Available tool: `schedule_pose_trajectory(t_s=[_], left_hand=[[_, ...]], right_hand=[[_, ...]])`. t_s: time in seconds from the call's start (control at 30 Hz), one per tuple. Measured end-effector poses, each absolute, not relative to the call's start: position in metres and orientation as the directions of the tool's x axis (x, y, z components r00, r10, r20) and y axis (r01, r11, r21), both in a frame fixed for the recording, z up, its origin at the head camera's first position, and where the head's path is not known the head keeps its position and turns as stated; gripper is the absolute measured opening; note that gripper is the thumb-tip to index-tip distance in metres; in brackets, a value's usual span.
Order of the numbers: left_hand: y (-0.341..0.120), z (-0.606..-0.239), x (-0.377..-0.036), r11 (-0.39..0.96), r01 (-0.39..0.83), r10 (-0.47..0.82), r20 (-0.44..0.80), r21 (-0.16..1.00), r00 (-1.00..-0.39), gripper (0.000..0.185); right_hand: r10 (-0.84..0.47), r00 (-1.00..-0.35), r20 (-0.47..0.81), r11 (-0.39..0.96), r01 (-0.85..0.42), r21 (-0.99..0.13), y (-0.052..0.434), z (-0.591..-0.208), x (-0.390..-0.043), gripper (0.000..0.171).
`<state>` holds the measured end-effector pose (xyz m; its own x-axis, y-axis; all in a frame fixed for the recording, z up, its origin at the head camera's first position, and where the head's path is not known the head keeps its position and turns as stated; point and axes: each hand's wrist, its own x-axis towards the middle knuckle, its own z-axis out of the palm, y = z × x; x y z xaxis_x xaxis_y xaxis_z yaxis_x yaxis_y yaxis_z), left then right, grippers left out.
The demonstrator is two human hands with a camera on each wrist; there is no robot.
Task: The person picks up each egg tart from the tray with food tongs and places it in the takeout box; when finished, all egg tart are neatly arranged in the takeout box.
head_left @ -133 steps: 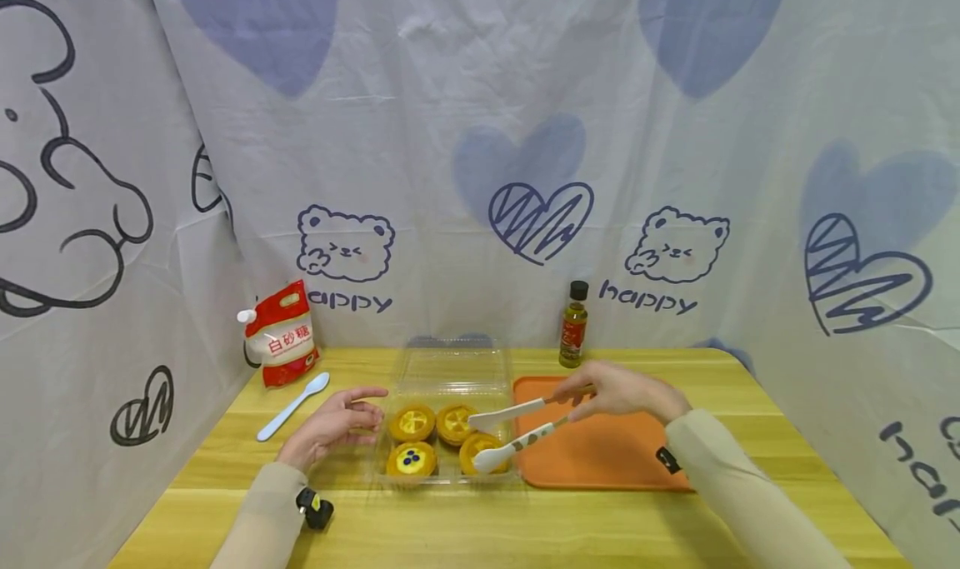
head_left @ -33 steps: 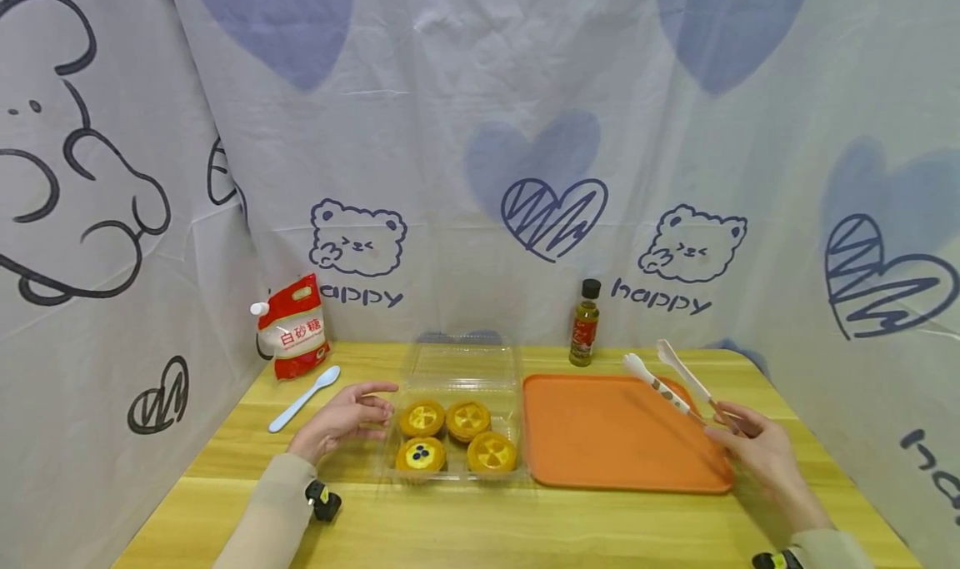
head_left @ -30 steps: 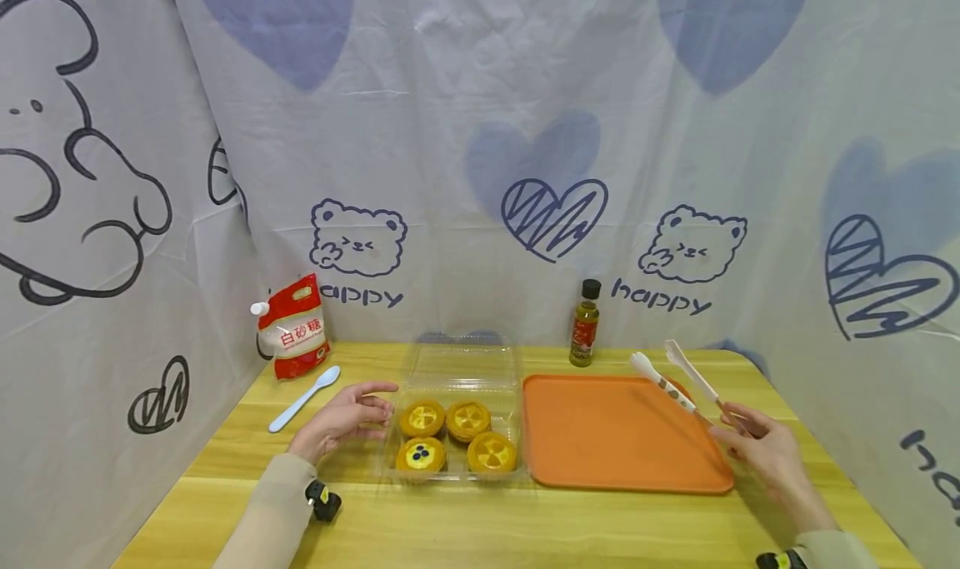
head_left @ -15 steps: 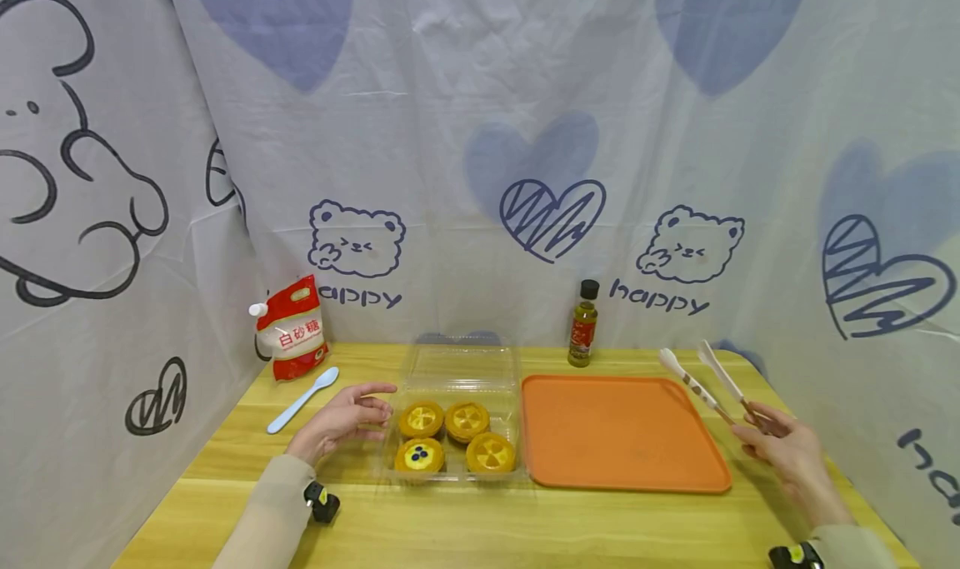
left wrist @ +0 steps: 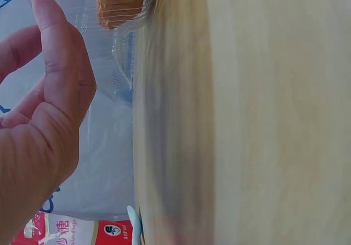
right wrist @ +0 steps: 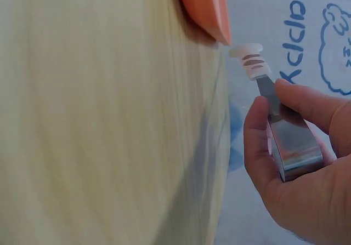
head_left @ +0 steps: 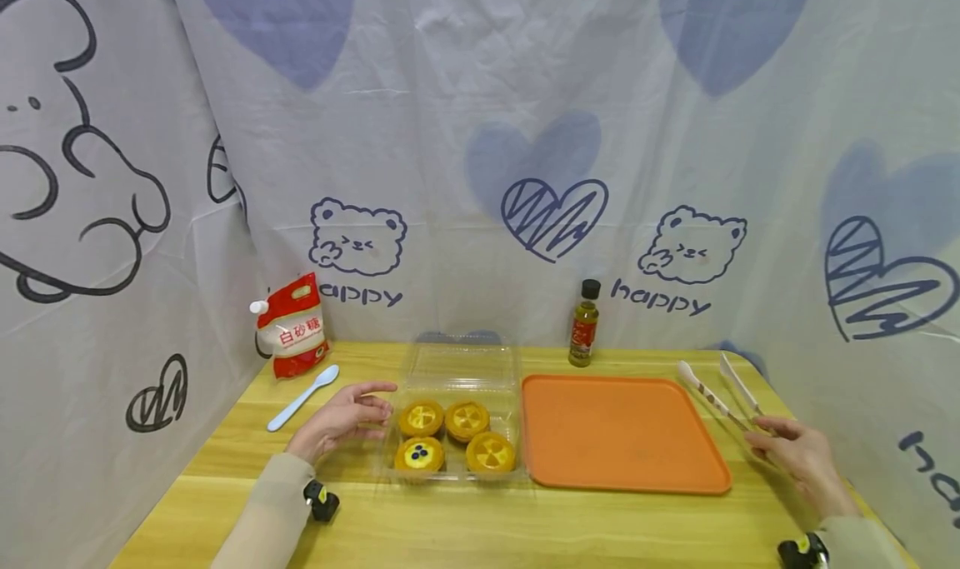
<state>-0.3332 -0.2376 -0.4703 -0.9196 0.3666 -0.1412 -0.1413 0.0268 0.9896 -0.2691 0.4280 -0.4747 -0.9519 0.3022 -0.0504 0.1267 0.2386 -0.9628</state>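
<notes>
My left hand (head_left: 341, 423) is held with relaxed, slightly bent fingers at the left side of a clear plastic clamshell box (head_left: 463, 365), fingertips right at its wall. Inside the lidded box, which stands open, sit several egg tarts (head_left: 491, 452); the front left tart (head_left: 418, 454) has dark berries on top. Beyond the tray's right edge, my right hand (head_left: 802, 456) grips a pair of tongs (head_left: 707, 396) by their metal handle, white tips spread apart and nothing between them. The right wrist view shows thumb and fingers around the metal tongs' bent end (right wrist: 296, 141).
An orange tray (head_left: 622, 436) lies between the box and my right hand. Behind it stands a small oil bottle (head_left: 583, 331) with a black cap. At the left are a red and white sugar bag (head_left: 296, 327) and a pale blue spoon (head_left: 303, 398). Printed cloth surrounds the wooden table.
My right hand has carried the tongs from over the front right tart, across the tray, to the table's right side, lowering them lately. The left hand has stayed by the box.
</notes>
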Motion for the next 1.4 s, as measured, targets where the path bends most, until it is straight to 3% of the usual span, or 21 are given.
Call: schedule_pose_trajectory(t_s=[0.13,0.37,0.9,1.2,1.4], left_hand=[[-0.238,-0.47,-0.334,0.023,-0.142,0.368,-0.14,0.99,-0.919,0.052],[-0.237,-0.47,-0.336,0.033,-0.132,0.373,-0.135,0.991,-0.918,0.053],[-0.237,-0.467,-0.335,0.02,-0.141,0.375,-0.138,0.99,-0.917,0.054],[-0.238,-0.468,-0.335,0.007,-0.132,0.389,-0.124,0.991,-0.913,0.055],[-0.238,-0.468,-0.334,0.01,-0.142,0.394,-0.134,0.99,-0.909,0.055]], right_hand=[[0.253,-0.965,-0.061,0.219,0.118,-0.969,0.435,-0.476,-0.272,0.048],[0.179,-0.983,-0.047,0.598,0.147,-0.788,0.446,-0.48,-0.278,0.072],[0.069,-0.993,-0.095,0.68,0.116,-0.724,0.451,-0.48,-0.272,0.07],[0.061,-0.995,-0.083,0.69,0.103,-0.717,0.455,-0.48,-0.276,0.069],[0.077,-0.987,-0.143,0.689,0.156,-0.708,0.456,-0.481,-0.276,0.066]])
